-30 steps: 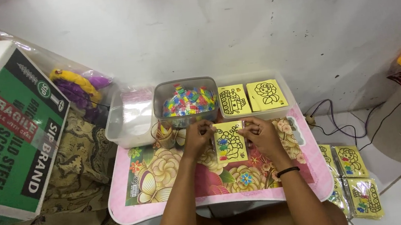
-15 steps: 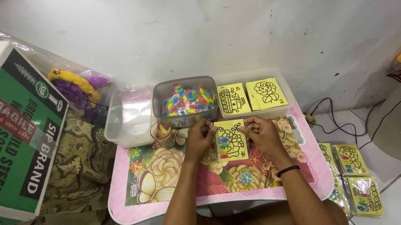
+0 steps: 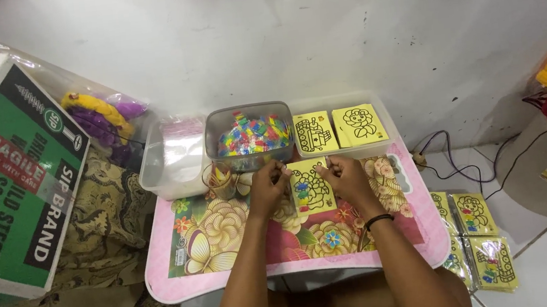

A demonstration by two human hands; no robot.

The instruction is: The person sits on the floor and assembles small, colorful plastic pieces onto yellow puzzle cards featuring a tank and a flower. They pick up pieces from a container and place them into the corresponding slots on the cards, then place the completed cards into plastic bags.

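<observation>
Head view, centre of frame: your left hand (image 3: 267, 186) and right hand (image 3: 346, 178) both grip one yellow card (image 3: 311, 185) with a black line drawing, partly coloured. Left fingers pinch its left edge, right fingers pinch its upper right corner; both hands are closed on it.

Position: the card lies low over the flowered mat (image 3: 228, 236) on the pink table (image 3: 299, 272), just below the clear tub of coloured pieces (image 3: 251, 135).

Orientation: the card's long axis runs up and down the frame, top edge toward the wall, bottom edge toward you. Whether it lies flat on the mat or is tilted slightly off it cannot be told.

Nearby items:
- small cup (image 3: 222, 179), just left of your left hand
- empty clear box (image 3: 173, 161), upper left of the table
- tray with two more yellow cards (image 3: 339, 130), above your right hand
- wrapped yellow cards on the floor (image 3: 475, 234), lower right
- green carton (image 3: 9, 181), far left

Risks, as judgement: you hold the card only at its edges, so an uneven pull could bend or crease it. Your left wrist is close to the small cup; a sideways shift could tip it. The tub sits right behind your knuckles and a forward push could nudge it.
</observation>
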